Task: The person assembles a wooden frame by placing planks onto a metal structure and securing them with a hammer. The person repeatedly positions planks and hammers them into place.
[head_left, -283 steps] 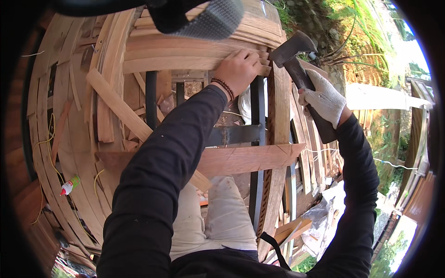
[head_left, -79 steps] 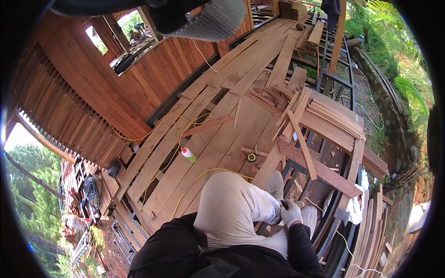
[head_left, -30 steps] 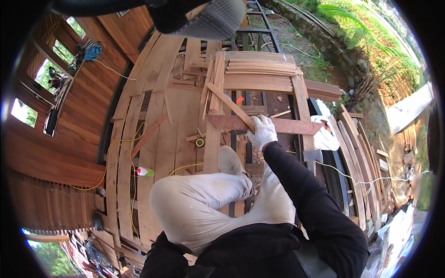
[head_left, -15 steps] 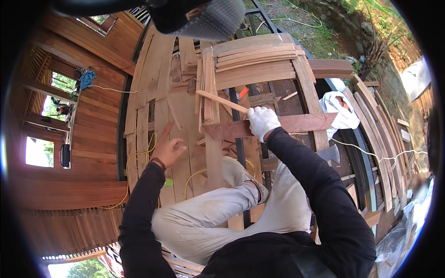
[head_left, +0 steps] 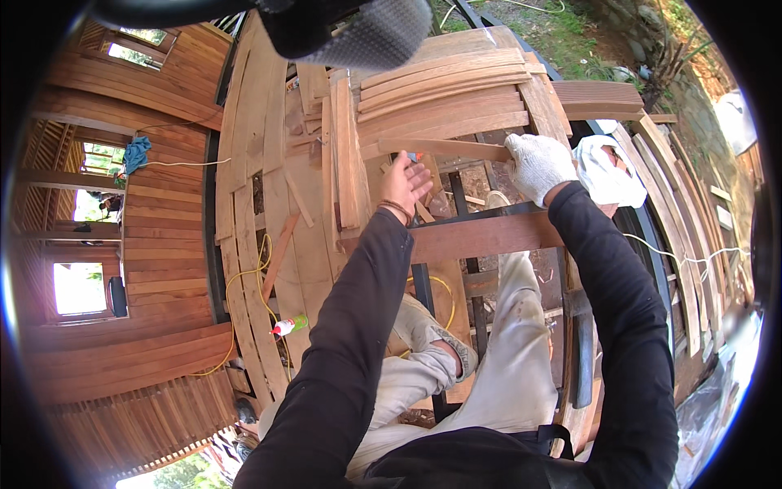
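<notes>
My right hand [head_left: 540,169], in a white knit glove, is closed on the right end of a thin wooden slat [head_left: 452,148]. The slat lies roughly level, pointing left. My bare left hand [head_left: 405,181] is beside the slat's left end, its fingers stretched out and apart, holding nothing; whether it touches the slat I cannot tell. Nearer to me, a reddish-brown board [head_left: 489,236] runs crosswise below both hands, partly hidden by my right sleeve. Just beyond the slat is a stack of thin wooden strips [head_left: 444,85].
Upright-looking narrow boards [head_left: 349,163] are bunched left of the frame. A green-and-white bottle with a red tip [head_left: 291,325] lies on the planks [head_left: 314,236], near a yellow cord [head_left: 265,277]. A white cloth [head_left: 607,173] and long timbers [head_left: 672,220] are on the right.
My left hand has moved right and forward to the slat's left end. My right hand, still gripping the slat, has shifted right and away from me. The bottle has come into fuller view.
</notes>
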A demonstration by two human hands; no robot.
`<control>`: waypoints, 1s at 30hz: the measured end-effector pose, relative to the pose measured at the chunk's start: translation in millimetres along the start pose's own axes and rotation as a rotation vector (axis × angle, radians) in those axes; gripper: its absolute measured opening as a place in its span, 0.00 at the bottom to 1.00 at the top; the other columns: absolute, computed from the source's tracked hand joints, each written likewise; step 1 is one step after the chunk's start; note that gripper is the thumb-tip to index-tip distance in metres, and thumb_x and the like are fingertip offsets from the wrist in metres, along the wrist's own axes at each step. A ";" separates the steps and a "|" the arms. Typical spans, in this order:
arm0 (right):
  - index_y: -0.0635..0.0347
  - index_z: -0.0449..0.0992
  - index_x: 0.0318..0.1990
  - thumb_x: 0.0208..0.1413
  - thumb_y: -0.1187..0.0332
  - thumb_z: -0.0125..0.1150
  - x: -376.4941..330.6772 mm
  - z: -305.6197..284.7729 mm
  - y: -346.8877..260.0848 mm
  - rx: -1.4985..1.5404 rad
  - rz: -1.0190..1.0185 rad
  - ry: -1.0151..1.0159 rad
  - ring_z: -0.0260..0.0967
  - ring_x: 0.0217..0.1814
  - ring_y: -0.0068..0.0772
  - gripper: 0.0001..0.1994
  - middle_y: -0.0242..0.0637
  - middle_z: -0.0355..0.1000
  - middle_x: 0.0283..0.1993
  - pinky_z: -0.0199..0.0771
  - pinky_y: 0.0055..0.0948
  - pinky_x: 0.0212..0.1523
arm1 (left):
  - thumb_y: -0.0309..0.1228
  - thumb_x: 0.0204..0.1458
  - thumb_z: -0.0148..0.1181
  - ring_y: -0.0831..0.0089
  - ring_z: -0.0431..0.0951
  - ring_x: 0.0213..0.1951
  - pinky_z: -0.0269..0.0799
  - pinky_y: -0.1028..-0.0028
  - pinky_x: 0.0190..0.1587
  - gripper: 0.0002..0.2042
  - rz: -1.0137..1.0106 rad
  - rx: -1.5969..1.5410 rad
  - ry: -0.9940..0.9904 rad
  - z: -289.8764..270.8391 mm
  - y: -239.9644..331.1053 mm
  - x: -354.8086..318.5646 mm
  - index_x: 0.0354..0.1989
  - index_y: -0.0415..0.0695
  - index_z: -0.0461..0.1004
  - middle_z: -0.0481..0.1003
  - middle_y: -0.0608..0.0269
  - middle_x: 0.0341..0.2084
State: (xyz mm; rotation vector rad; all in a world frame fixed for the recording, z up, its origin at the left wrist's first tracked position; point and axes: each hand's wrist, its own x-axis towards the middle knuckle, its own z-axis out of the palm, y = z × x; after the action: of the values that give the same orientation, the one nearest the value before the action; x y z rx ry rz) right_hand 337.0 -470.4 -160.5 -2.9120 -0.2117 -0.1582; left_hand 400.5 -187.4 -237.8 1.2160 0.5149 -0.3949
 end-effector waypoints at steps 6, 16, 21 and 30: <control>0.55 0.81 0.40 0.57 0.57 0.67 30.7 20.5 -18.9 0.074 -0.120 -0.025 0.81 0.42 0.52 0.12 0.46 0.82 0.36 0.80 0.49 0.46 | 0.41 0.66 0.64 0.53 0.74 0.61 0.76 0.52 0.65 0.27 0.077 -0.275 -0.009 -42.4 -4.7 47.4 0.63 0.35 0.63 0.69 0.45 0.59; 0.64 0.76 0.48 0.60 0.70 0.63 8.8 -16.1 -47.1 0.689 -0.123 -0.045 0.81 0.43 0.49 0.11 0.50 0.79 0.38 0.81 0.42 0.45 | 0.40 0.71 0.57 0.62 0.84 0.42 0.83 0.57 0.44 0.14 0.590 -0.010 -0.331 80.5 69.5 -51.3 0.53 0.42 0.71 0.80 0.56 0.41; 0.55 0.46 0.81 0.62 0.74 0.50 9.4 -71.0 5.2 1.442 0.215 0.538 0.81 0.43 0.33 0.39 0.55 0.71 0.64 0.88 0.30 0.41 | 0.48 0.64 0.64 0.58 0.83 0.28 0.77 0.56 0.31 0.18 0.904 1.139 -0.356 109.7 90.1 -86.7 0.43 0.43 0.75 0.79 0.56 0.25; 0.67 0.79 0.55 0.66 0.74 0.61 -55.0 -9.9 87.2 1.216 0.452 -0.006 0.77 0.34 0.23 0.13 0.36 0.78 0.37 0.77 0.23 0.36 | 0.38 0.50 0.75 0.58 0.79 0.43 0.71 0.58 0.53 0.16 1.331 1.336 -0.271 77.6 -6.8 -28.8 0.46 0.49 0.81 0.79 0.62 0.35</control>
State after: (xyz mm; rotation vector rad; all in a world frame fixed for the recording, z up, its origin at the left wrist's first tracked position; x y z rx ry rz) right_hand 295.4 -564.0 -175.7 -1.6821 0.2721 0.0533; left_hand 385.8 -262.9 -206.7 2.3869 -1.0169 0.3607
